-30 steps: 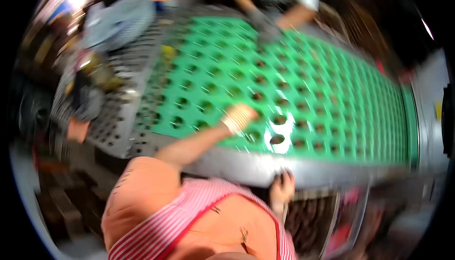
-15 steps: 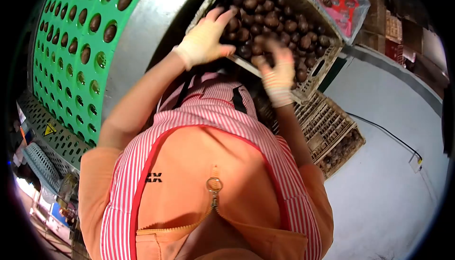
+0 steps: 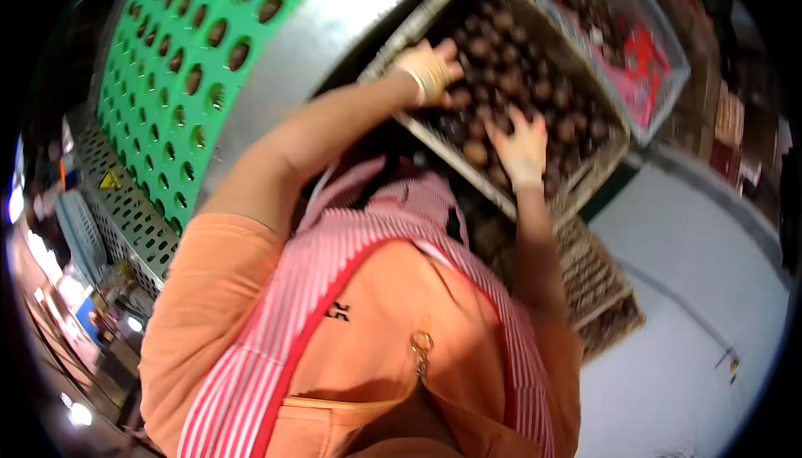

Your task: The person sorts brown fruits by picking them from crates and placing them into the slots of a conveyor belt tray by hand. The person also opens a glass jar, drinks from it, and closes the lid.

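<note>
A plastic crate (image 3: 585, 195) holds many dark brown, round, fruit-like pieces (image 3: 510, 82); their exact kind is unclear. My left hand (image 3: 430, 72), in a pale glove, reaches over the crate's near left side, with its fingers apart against the pieces. Farther right, my right hand (image 3: 522, 149), also gloved, lies on top of the pieces with its fingers spread and pointing into the crate. Neither hand visibly grips a piece, though some fingertips are blurred.
Left of the crate stands a green perforated panel (image 3: 180, 65) with brown oval pieces in many holes, edged by a metal sheet (image 3: 292, 57). A grey bin (image 3: 668, 82) with red scraps sits beyond the crate. Another slatted crate (image 3: 597, 274) is lower right.
Both hands have come down onto the pieces in the crate; the left reaches farther in past its near side. The whole view has shifted, with the crate now farther right.
</note>
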